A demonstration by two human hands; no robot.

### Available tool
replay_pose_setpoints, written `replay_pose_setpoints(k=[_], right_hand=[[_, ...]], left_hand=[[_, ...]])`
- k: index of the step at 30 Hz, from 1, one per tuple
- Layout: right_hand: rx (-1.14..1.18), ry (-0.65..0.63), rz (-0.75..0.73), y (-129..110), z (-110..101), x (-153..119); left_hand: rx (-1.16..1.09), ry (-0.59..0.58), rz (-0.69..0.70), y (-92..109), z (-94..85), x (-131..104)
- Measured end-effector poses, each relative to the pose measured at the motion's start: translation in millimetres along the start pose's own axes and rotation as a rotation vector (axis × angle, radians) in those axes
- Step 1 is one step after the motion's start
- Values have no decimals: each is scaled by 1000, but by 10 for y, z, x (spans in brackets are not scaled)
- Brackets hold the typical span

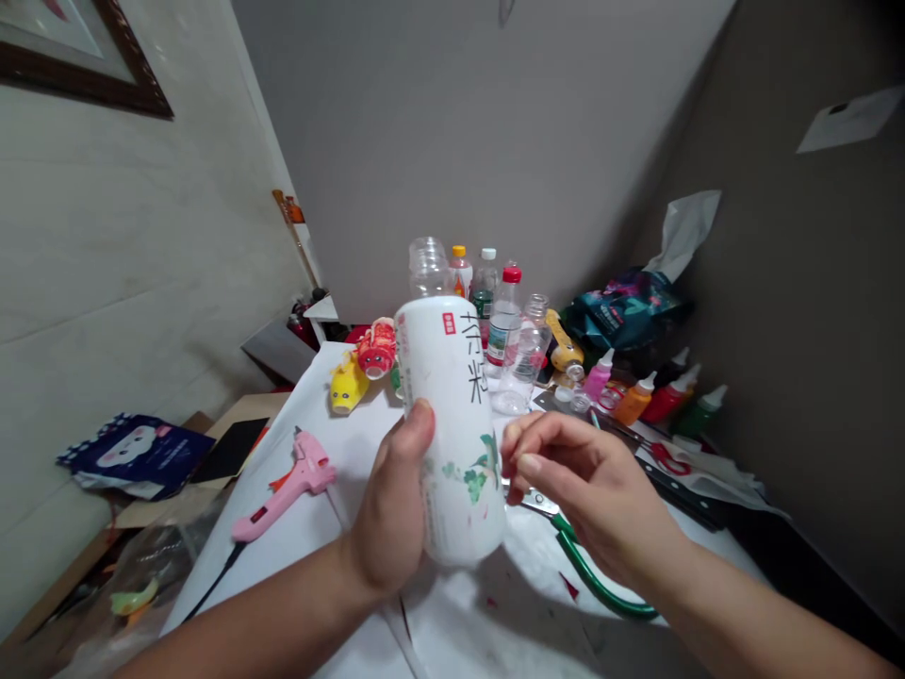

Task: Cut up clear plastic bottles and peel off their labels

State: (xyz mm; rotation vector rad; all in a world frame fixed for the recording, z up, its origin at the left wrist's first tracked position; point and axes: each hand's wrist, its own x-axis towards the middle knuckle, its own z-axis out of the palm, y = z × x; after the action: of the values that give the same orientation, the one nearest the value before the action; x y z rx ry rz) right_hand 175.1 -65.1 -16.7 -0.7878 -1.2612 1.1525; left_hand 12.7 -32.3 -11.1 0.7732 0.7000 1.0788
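Note:
My left hand (pixel 392 495) is wrapped round a white bottle (pixel 452 424) with black handwriting, a small red label and printed green leaves. The bottle stands almost upright above the table, its thumb side facing me. Close by its lower right side is my right hand (pixel 580 486), fingers curled in and thumb drawn towards them. Whatever may be between those fingertips is too small to make out. Green-handled scissors (pixel 594 575) lie on the table below and behind my right hand. To the left rests a pink glue gun (pixel 289 486) with a black cord.
Clear plastic bottles (pixel 505 316) stand at the back. Yellow (pixel 349 385) and red (pixel 377 349) animal-like crafts sit at the back left. Paint bottles (pixel 636 401), red-handled scissors (pixel 668 459) and a tissue pack (pixel 629 306) are on the right. Small red scraps (pixel 569 586) lie in front.

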Motion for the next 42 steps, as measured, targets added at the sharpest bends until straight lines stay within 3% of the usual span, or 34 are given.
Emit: replay_pose_setpoints(k=[2,4,10,18,28,42], right_hand=[[283,-55,140,-26,9,10],[435,-101,184,-20,13,9],[621,-197,216,48,15,23],[538,-143,251,137,-16,33],[339,163,281,162,-27,87],[237,138,269,165,-30,91]], left_hand=[[13,87,33,80,38,8],[20,139,67,139,70,23],[-27,-18,-64,161,85,39],[22,-42,16,182,70,-7],[106,-126,-32,174,58,-37],[116,-165,-83,117,18,27]])
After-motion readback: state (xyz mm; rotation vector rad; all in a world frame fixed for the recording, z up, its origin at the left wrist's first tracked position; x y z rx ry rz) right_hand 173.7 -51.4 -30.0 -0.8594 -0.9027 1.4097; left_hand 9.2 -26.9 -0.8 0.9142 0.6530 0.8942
